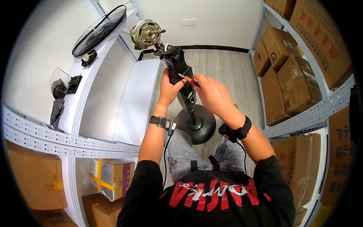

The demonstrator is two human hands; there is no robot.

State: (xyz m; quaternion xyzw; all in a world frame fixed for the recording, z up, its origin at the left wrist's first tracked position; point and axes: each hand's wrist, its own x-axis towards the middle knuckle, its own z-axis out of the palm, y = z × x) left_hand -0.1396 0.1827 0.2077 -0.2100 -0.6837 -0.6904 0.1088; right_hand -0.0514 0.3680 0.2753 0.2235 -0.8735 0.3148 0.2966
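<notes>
A black pedestal fan stand [186,89] rises from its round base [206,123] between my legs, its bare metal motor [146,33] exposed at the top. My left hand [169,87] is wrapped round the upper part of the stand, thumb toward me. In my right hand [212,92] is a screwdriver [188,79] with a red and black handle. Its metal tip points left at the stand's upper housing, close to my left thumb. Whether the tip sits in a screw is too small to tell.
On the left shelf [72,109] lie a black fan grille [100,33], a small dark part [89,58], a case of bits [74,84] and a grey cloth-like item [57,111]. Cardboard boxes [298,83] fill the right rack; more boxes [111,178] stand low on the left.
</notes>
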